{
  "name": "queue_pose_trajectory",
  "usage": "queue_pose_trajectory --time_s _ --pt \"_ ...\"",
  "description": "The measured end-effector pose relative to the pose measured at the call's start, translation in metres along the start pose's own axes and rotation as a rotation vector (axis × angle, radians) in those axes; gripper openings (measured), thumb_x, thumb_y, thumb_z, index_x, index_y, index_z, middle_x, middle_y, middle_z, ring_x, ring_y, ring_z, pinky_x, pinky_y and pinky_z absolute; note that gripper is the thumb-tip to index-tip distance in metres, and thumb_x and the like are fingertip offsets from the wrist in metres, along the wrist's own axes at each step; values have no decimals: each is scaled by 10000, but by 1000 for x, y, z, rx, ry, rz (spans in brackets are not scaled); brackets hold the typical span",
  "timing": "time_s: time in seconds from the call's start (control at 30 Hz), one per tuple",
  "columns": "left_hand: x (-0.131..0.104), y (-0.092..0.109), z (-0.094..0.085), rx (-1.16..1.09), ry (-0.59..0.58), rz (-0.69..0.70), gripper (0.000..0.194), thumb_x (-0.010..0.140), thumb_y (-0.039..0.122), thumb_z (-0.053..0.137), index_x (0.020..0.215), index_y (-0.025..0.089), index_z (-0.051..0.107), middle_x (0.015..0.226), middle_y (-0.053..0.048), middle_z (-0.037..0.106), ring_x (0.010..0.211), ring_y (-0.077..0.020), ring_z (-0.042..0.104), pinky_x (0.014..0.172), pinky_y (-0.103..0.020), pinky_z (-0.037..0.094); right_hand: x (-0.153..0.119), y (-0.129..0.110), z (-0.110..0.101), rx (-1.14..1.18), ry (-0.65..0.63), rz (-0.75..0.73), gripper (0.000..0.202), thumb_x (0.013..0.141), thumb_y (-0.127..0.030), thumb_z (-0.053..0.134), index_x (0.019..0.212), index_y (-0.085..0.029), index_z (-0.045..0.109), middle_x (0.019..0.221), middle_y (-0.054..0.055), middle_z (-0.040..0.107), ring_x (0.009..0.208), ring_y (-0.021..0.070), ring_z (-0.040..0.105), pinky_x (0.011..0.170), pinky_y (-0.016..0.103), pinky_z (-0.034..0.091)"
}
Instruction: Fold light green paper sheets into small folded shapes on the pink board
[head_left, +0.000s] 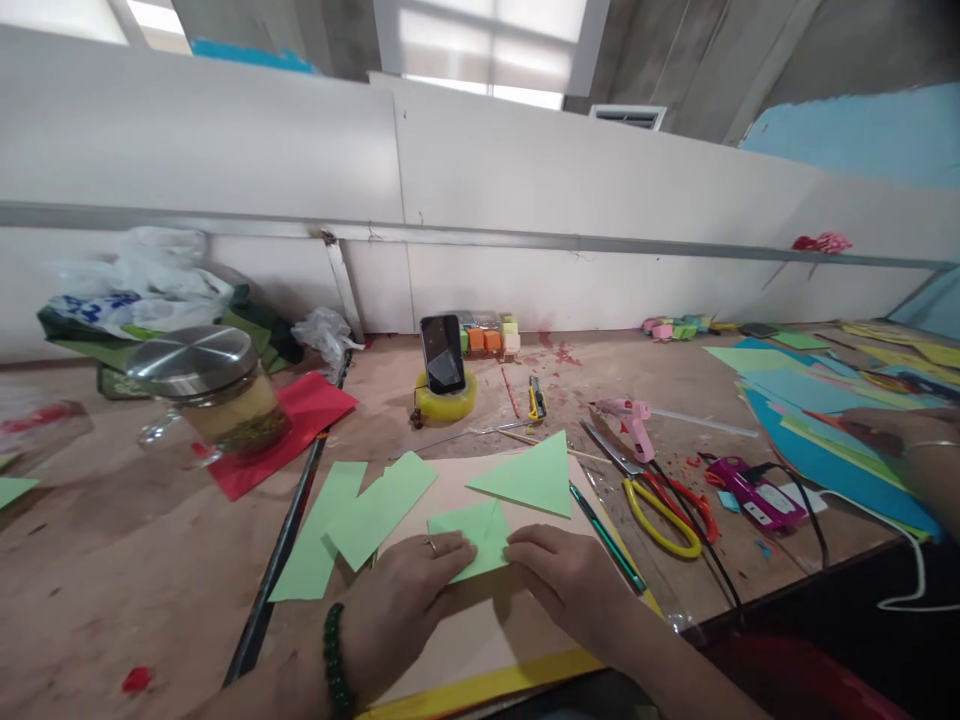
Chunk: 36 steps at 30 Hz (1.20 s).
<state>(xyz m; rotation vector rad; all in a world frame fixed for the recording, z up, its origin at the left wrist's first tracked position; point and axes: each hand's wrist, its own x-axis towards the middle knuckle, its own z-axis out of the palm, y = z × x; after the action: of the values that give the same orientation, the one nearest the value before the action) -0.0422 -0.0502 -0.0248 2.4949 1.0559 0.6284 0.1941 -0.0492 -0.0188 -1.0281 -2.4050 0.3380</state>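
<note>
A small light green paper lies on the pale board, with a crease line near its middle. My left hand, with a ring and a green bead bracelet at the wrist, presses its left part with the fingers together. My right hand is at its right edge, fingers close together and thumb tucked below. Behind it lies a green paper triangle. Two green strips, one overlapping the other, are to the left. A green pen-like tool rests on the board's right side.
Scissors with yellow handles, a pink glue gun and a magenta power strip are at the right. A glass tea jar stands on red paper. A phone stands behind. Another person's hand touches papers, far right.
</note>
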Motion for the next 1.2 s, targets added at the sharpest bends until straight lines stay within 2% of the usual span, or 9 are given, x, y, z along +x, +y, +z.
queue_pose_trajectory --time_s 0.17,0.27,0.37,0.43,0.57,0.7,0.87,1.07,1.2 --pt "3 -5 -1 -107 168 -10 418 788 28 455 1087 209 684 924 -60 738 801 -170 687 717 -261 555 -1 0 11 673 101 269 165 867 -281 623 998 -194 667 941 49 682 594 92 599 523 190 486" --pt "3 -4 -1 -112 281 89 413 809 44 466 1090 242 695 934 -67 710 851 -174 661 731 -267 546 3 -2 12 981 114 369 219 831 -384 677 943 -202 724 851 31 708 627 114 643 596 219 541" --pt "2 -3 -4 -108 439 18 361 828 172 578 1165 261 673 967 -87 654 903 -207 622 771 -318 543 7 -8 4 959 243 294 177 843 -372 678 892 -222 760 865 48 747 811 169 695 751 275 565" --pt "2 -2 -7 -175 490 -149 517 771 293 690 1278 239 601 892 -66 626 825 -206 605 758 -341 543 10 -12 -4 829 359 186 133 864 -321 662 888 -238 764 920 62 757 877 181 697 799 291 558" --pt "6 -1 -12 -635 282 -409 740 759 383 695 1426 209 428 881 -46 685 771 -191 631 748 -336 550 12 -19 -8 682 451 47 118 889 -267 636 908 -251 752 925 62 759 859 170 704 800 284 553" --pt "13 3 -14 -951 152 -370 642 668 395 788 1261 217 623 1250 -98 655 1102 -278 614 946 -392 491 12 -20 1 655 435 71 139 895 -309 628 865 -231 739 900 66 751 847 177 701 811 305 552" --pt "12 4 -16 -901 123 -318 285 751 458 719 916 236 786 974 -76 762 911 -260 670 846 -390 524 8 -14 13 635 448 152 200 870 -402 643 873 -219 721 1004 103 691 958 204 662 841 329 544" --pt "8 4 -12 -804 144 -241 328 857 485 599 992 242 773 955 -67 749 915 -235 620 893 -368 464 7 -4 25 862 472 279 517 730 -426 784 1199 -281 622 1462 130 421 1235 247 530 969 363 488" --pt "8 4 -11 -782 112 -344 392 865 521 561 1004 220 771 790 -46 734 786 -216 601 802 -350 479 10 -5 25 1116 352 385 469 665 -442 826 1065 -240 688 1105 81 680 933 195 666 788 302 550"
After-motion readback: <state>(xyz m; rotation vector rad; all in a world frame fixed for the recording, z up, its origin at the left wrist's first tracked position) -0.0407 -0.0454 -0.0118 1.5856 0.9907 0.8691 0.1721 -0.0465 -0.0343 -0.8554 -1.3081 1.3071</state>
